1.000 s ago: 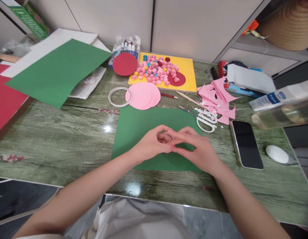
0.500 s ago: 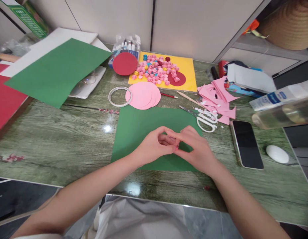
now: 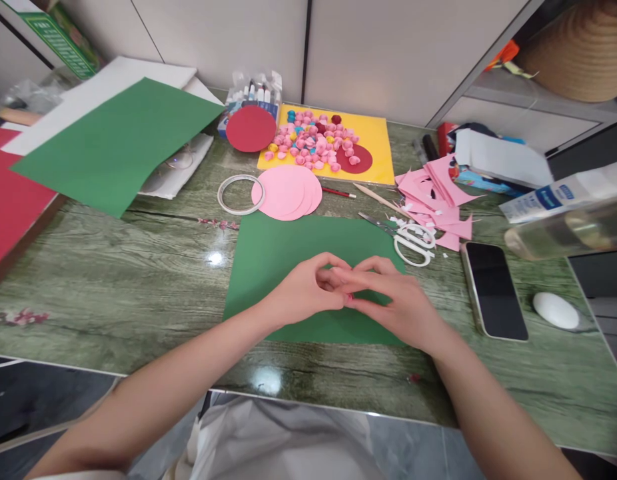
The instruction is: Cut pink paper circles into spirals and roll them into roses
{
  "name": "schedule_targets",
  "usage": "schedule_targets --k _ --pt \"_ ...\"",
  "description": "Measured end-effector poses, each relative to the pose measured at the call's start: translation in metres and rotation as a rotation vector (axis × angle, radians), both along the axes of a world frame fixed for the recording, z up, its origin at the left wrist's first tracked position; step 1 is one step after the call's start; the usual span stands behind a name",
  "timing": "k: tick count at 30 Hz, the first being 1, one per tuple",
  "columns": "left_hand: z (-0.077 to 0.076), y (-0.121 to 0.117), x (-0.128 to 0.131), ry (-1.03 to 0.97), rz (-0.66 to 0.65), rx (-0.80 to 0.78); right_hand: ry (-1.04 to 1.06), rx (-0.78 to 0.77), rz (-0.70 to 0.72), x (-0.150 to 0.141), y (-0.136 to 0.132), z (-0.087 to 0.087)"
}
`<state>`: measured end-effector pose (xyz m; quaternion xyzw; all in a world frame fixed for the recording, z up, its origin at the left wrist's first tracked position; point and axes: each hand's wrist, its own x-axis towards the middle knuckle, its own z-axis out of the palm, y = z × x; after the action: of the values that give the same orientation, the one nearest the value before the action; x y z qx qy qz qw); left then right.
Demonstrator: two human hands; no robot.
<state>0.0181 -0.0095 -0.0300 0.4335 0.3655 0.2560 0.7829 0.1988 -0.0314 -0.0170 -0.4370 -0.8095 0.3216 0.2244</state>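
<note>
My left hand (image 3: 308,288) and my right hand (image 3: 396,300) meet over a green paper sheet (image 3: 298,233). Their thumbs and fingertips are pinched together around a small pink paper piece (image 3: 348,300), of which only a speck shows; the rest is hidden by my fingers. Just beyond the sheet lie overlapping pink paper circles (image 3: 286,192) and a roll of tape (image 3: 223,203). White-handled scissors (image 3: 414,244) rest at the sheet's far right corner. Many small rolled pink, blue, yellow and dark red paper flowers (image 3: 313,140) are heaped on a yellow sheet (image 3: 378,133).
Pink paper scraps (image 3: 448,187), a pencil (image 3: 338,192) and a wooden stick (image 3: 376,195) lie toward the back. A phone (image 3: 496,290) and a white mouse (image 3: 556,310) are at right. Left are another green sheet (image 3: 118,143) and a red sheet (image 3: 13,200). A red circle (image 3: 251,129) leans on markers.
My right hand's fingers have shifted and stretched slightly toward the left hand, over the pinched pink piece. My left hand has barely moved.
</note>
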Motion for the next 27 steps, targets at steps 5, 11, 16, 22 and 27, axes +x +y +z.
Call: schedule_targets --k 5,11,16,22,27 --pt "0.0001 -0.0024 0.0002 0.026 0.027 0.083 -0.036 0.135 -0.052 -0.0013 -0.0002 -0.0017" --pt "-0.0014 -0.0060 0.0038 -0.019 0.055 0.104 -0.033 0.258 -0.025 -0.0055 0.0007 -0.0031" --pt "-0.0021 -0.0070 0.0046 -0.030 0.074 0.106 -0.035 0.282 -0.017 -0.0072 0.0011 -0.0057" --pt "0.0011 -0.0026 0.0017 -0.015 0.100 0.011 -0.006 0.137 -0.038 -0.0015 0.0018 -0.0006" --pt "0.0024 -0.0006 0.0004 -0.011 0.074 -0.002 -0.003 0.082 -0.024 0.0015 0.0013 0.0010"
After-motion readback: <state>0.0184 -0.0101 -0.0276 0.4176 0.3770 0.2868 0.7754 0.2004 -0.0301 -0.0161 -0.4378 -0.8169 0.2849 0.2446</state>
